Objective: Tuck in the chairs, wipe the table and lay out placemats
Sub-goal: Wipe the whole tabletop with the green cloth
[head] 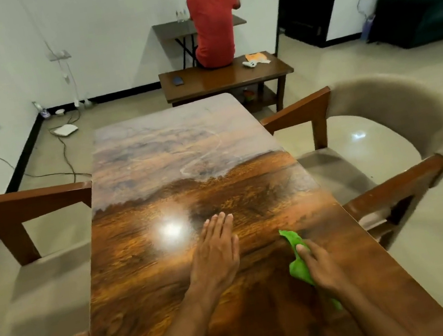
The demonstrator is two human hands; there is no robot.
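A long glossy brown table (pixel 155 271) runs away from me, its far half dull and hazy, its near half shiny. My left hand (pixel 215 255) lies flat on the tabletop with straight fingers. To its right, my right hand (pixel 319 267) presses a green cloth (pixel 297 258) against the table, fingers over the cloth. A beige padded chair with wooden arms (pixel 39 265) stands at the table's left side. A matching chair (pixel 383 121) stands at the right side. Both chairs have their seats partly out from under the table.
Beyond the table stands a low wooden bench (pixel 228 76) where a person in a red shirt (pixel 213 21) sits facing away. Cables and a white device (pixel 65 130) lie on the floor at the left. A dark sofa (pixel 422 5) is far right.
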